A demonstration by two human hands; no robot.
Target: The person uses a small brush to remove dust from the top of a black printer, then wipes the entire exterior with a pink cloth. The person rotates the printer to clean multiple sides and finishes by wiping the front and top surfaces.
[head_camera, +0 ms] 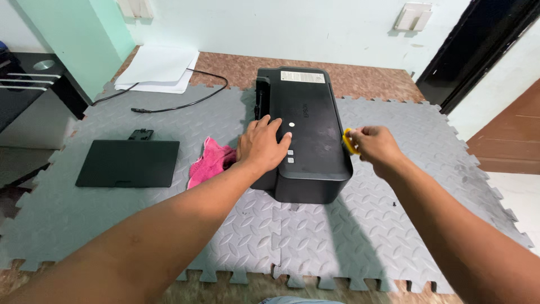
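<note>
Black printer, centre of grey foam floor mat.
Left hand lies flat, released, on its lid; right hand grasps a yellow tool at the printer's 3 o'clock side. Risk: without firm bracing, the tool may slip and scratch the casing.

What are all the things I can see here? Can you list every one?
printer: one, black, middle of the mat
mat: one, grey foam tiles, on the floor
cloth: one, pink, left of the printer, on the mat
panel: one, black, flat on the mat at left
cable: one, black, behind the panel
paper: a few white sheets, by the back wall
tool: one, yellow, at the printer's right side
left hand: one, flat on the printer's top
right hand: one, gripping the yellow tool
</note>
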